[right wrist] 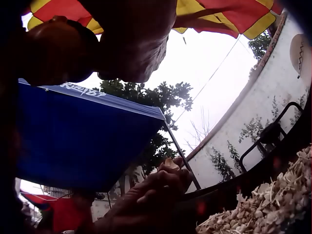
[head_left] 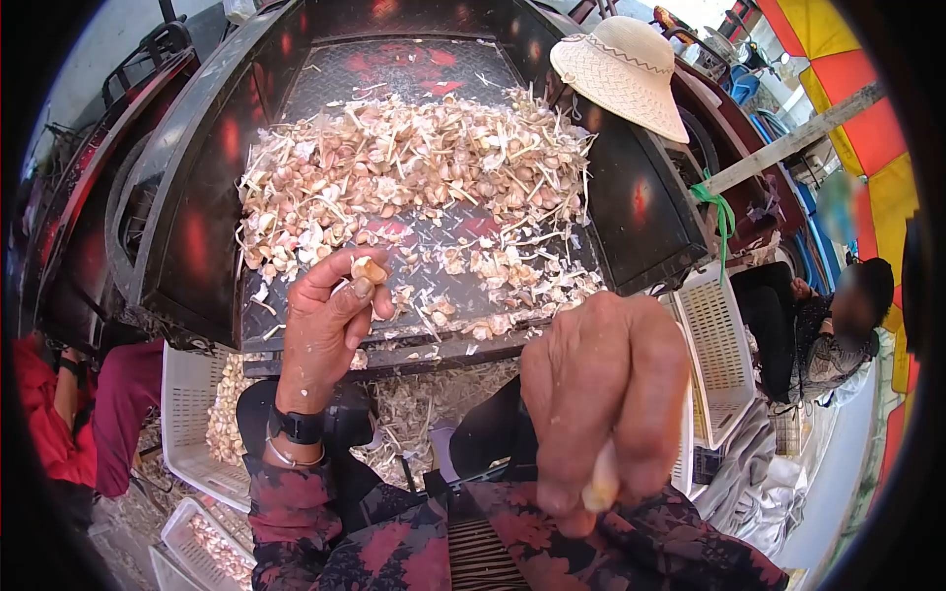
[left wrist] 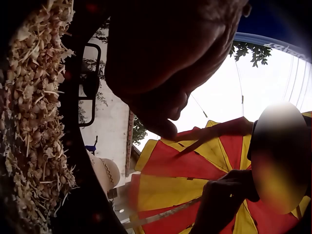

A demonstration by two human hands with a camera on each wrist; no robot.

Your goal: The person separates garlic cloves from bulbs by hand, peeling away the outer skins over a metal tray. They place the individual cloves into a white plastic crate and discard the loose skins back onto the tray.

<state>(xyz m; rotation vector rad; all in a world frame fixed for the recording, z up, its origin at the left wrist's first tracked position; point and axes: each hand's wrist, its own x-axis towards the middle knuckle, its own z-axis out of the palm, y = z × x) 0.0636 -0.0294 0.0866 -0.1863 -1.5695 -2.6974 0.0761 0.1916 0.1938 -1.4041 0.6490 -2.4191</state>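
The landmark is the cart bed (head_left: 404, 61), a shallow metal tray of raised-pattern plate, dark with worn red patches, between smooth dark side walls. Across it lies a garlic heap (head_left: 394, 167): rounded cloves, papery skins and stiff dry stalks, loosely matted. The left hand (head_left: 330, 307), above the near edge of the cart bed, pinches a garlic clove (head_left: 369, 269) between thumb and forefinger; the clove is smooth, plump and yellowish-brown, and the other fingers are loosely bent. The right hand (head_left: 603, 389), on the near side of the cart bed, is knuckles uppermost, its fingers curled downward and pinching a small pale piece (head_left: 602, 483); blur obscures the surface of that piece, and whether the hidden fingers press together cannot be told. A woven hat (head_left: 626, 69), domed and wide-brimmed with a zigzag trim, sits at the right wall of the cart bed. Slotted, rigid crates stand at its near corners: the left crate (head_left: 187, 389) contains pale cloves (head_left: 225, 414), and the right crate (head_left: 714, 345) shows a latticed wall
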